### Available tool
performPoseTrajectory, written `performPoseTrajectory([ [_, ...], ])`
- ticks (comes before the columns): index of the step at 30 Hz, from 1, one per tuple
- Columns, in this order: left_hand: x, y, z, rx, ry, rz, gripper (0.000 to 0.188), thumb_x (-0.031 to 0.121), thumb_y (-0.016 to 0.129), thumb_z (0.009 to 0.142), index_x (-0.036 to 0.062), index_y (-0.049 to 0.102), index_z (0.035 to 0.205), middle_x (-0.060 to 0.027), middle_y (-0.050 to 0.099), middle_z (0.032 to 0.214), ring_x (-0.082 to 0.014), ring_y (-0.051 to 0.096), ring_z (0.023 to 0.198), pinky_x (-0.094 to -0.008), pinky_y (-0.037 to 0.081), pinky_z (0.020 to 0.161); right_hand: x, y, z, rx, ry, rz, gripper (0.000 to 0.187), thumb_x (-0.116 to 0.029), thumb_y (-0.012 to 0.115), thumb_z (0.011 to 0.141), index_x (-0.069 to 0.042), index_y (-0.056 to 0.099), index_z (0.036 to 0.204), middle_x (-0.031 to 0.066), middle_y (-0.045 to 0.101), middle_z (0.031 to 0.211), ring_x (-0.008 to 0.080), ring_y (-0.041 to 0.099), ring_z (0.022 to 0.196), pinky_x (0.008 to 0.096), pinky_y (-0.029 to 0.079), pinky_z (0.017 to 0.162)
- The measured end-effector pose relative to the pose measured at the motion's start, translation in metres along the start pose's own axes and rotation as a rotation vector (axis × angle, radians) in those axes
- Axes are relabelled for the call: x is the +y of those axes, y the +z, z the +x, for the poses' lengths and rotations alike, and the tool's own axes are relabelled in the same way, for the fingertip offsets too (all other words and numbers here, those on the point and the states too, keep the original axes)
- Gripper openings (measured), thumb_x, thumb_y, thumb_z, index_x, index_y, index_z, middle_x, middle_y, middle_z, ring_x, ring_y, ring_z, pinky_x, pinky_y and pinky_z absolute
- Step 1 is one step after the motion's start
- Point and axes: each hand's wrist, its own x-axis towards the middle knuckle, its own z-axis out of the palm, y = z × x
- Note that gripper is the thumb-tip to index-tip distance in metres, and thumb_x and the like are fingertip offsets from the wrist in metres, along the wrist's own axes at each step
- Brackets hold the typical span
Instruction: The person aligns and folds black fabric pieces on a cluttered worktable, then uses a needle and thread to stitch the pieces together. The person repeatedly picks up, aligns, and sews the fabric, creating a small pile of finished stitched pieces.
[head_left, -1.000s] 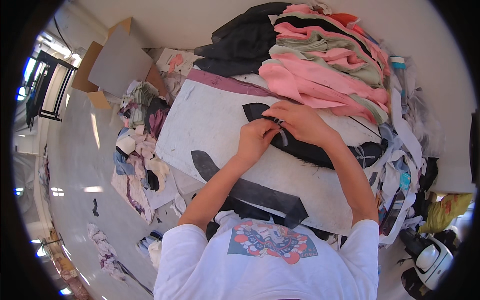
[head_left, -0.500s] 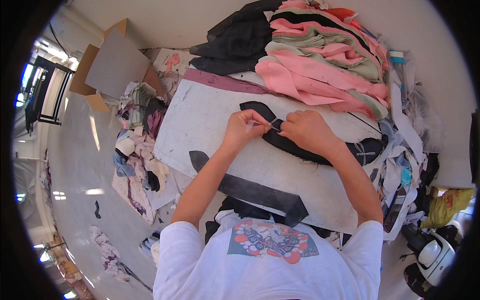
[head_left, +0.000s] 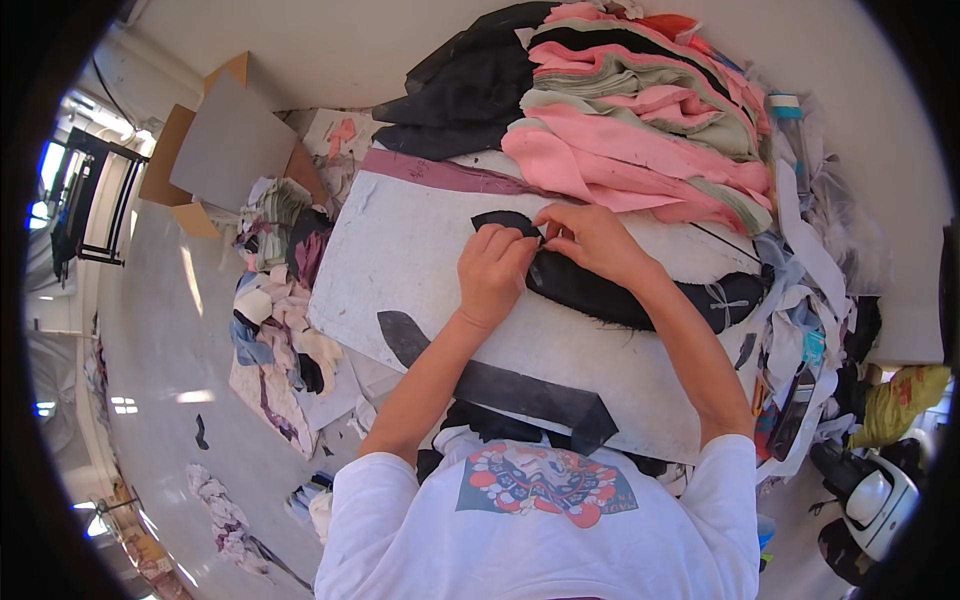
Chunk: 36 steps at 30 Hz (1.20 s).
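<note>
A long curved bundle of black fabric pieces [head_left: 610, 297] lies across the white board [head_left: 400, 240]. Near its left end my left hand [head_left: 495, 270] and my right hand [head_left: 598, 245] meet with fingertips pinched together. Between them they grip a thin pale strip that crosses the bundle; my fingers cover most of it. Around the bundle's right end another pale strip is tied in a bow [head_left: 722, 297]. A flat, dark grey curved fabric piece [head_left: 510, 385] lies along the board's near edge, partly under my left forearm.
Stacked pink, green and black fabric [head_left: 640, 130] rises at the back, with black cloth [head_left: 465, 95] to its left. Scraps [head_left: 280, 330] and an open cardboard box [head_left: 220, 140] lie left. Pale strips [head_left: 815, 260] and a bottle [head_left: 788, 125] sit right.
Both hands have drawn together at the bundle's left end. My left hand has turned more upright, and my right hand has shifted slightly left and up. The strip between them is now mostly hidden.
</note>
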Motion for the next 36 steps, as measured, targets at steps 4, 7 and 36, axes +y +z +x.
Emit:
performPoseTrajectory([
  [4,-0.003,-0.001,0.0,0.007,0.017,0.007,0.02,0.002,0.073,0.062,0.0076,0.065,0.08,-0.0028,0.062,0.082,-0.0213,0.059,0.078,-0.0327,0.046,0.066,0.01,0.006,0.004,0.046,-0.184,-0.08,0.017,-0.003,0.068,0.077,-0.003,0.069,0.094,0.0111,0.067,0.084,0.0282,0.064,0.08,0.0356,0.05,0.072],
  [7,-0.004,-0.003,0.0,0.012,0.028,0.004,0.02,0.002,0.073,0.062,0.0078,0.064,0.079,-0.0028,0.062,0.082,-0.0214,0.059,0.077,-0.033,0.045,0.065,0.012,0.005,0.004,0.023,-0.242,-0.18,0.014,-0.003,0.067,0.078,-0.003,0.07,0.092,0.0115,0.067,0.084,0.0281,0.064,0.081,0.0364,0.051,0.073],
  [36,-0.022,-0.033,-0.001,-0.455,-0.012,-0.128,0.037,0.011,0.063,0.087,0.0074,0.059,0.124,-0.0111,0.054,0.133,-0.0291,0.046,0.129,-0.0446,0.035,0.106,-0.015,0.023,-0.046,0.093,-0.353,-0.531,0.04,-0.018,0.075,0.071,-0.006,0.062,0.107,0.0066,0.06,0.109,0.0237,0.054,0.098,0.038,0.046,0.076],
])
